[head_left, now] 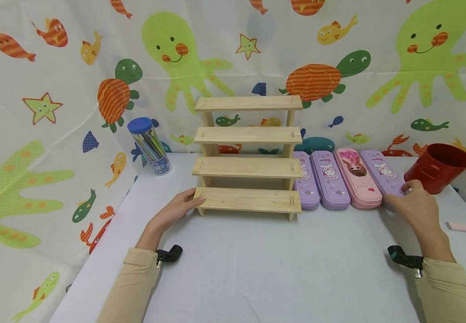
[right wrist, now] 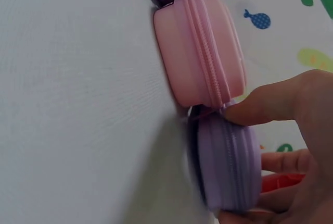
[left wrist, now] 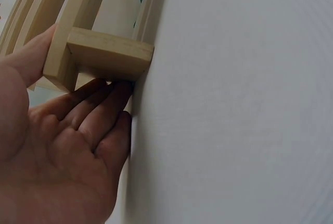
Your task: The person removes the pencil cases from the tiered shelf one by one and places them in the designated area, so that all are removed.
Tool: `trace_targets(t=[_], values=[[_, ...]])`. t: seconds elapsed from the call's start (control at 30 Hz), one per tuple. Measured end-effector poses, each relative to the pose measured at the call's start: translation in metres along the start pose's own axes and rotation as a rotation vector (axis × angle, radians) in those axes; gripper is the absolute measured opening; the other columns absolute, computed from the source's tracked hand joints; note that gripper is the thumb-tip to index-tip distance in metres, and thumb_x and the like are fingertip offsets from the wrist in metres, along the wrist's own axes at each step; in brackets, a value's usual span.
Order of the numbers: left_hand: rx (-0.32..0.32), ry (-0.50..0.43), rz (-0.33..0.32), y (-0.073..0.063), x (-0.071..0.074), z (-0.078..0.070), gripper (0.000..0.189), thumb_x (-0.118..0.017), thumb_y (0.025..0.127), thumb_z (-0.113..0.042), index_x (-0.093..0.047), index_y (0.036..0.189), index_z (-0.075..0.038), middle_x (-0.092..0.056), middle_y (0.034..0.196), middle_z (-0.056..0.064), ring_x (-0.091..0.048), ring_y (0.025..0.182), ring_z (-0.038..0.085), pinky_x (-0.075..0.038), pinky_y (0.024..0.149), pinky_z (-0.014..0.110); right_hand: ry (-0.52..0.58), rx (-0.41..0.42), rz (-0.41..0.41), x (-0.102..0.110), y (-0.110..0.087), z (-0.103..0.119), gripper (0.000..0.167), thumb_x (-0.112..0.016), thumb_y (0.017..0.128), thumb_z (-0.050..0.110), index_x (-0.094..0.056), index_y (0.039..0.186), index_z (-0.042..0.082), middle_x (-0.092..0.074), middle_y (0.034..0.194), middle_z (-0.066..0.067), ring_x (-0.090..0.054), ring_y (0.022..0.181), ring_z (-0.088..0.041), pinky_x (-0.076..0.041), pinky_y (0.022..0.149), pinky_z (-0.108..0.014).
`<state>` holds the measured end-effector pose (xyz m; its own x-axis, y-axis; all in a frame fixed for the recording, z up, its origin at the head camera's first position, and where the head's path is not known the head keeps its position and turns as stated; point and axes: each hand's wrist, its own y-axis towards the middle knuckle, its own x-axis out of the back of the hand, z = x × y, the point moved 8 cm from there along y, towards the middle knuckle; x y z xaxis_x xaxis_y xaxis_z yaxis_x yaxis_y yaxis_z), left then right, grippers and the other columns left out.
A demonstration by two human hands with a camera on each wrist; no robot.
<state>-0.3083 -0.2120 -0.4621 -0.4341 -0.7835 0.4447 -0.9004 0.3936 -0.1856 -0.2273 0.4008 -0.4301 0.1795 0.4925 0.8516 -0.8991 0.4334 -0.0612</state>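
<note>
A four-step wooden shelf [head_left: 247,199] stands at the middle of the table. My left hand [head_left: 180,206] holds the left end of its lowest step, thumb on the upper face. In the left wrist view the fingers [left wrist: 99,120] reach under that end, tips partly hidden. To the right, my right hand [head_left: 416,206] grips the near end of a purple pencil case [head_left: 380,168], the rightmost in a row. The right wrist view shows the thumb between this purple case [right wrist: 229,166] and the pink pencil case [right wrist: 200,52], with fingers on the other side.
Two more purple pencil cases [head_left: 330,179] lie between shelf and pink case [head_left: 358,177]. A red cup [head_left: 439,168] stands just beyond the right hand, a pink eraser-like block [head_left: 459,227] nearer. Back left is a blue-lidded tub of pens [head_left: 150,146]. A sea-animal cloth [head_left: 233,49] hangs behind.
</note>
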Motion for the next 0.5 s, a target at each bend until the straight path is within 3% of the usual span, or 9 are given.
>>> trace_targets(t=[0.33,0.5], values=[[0.006,0.003,0.006,-0.0003,-0.0018,-0.0019,0.077,-0.053,0.100,-0.050,-0.027,0.157,-0.007,-0.032,0.161,0.015,-0.022,0.152,0.035,-0.021,0.122,0.057,-0.041,0.050,0.126,-0.0003,-0.0062,-0.0021,0.080,-0.060,0.093,0.049,-0.031,0.137,-0.011,-0.043,0.123,-0.040,-0.043,0.103,-0.052,-0.050,0.070,-0.052],[0.017,0.010,0.002,-0.0016,-0.0009,-0.0019,0.076,-0.053,0.099,-0.051,-0.028,0.156,-0.007,-0.033,0.161,0.015,-0.023,0.152,0.035,-0.022,0.121,0.057,-0.040,0.079,0.146,0.0039,-0.0093,0.0015,0.078,-0.061,0.093,0.049,-0.037,0.136,-0.011,-0.045,0.124,-0.039,-0.043,0.106,-0.053,-0.050,0.069,-0.050]])
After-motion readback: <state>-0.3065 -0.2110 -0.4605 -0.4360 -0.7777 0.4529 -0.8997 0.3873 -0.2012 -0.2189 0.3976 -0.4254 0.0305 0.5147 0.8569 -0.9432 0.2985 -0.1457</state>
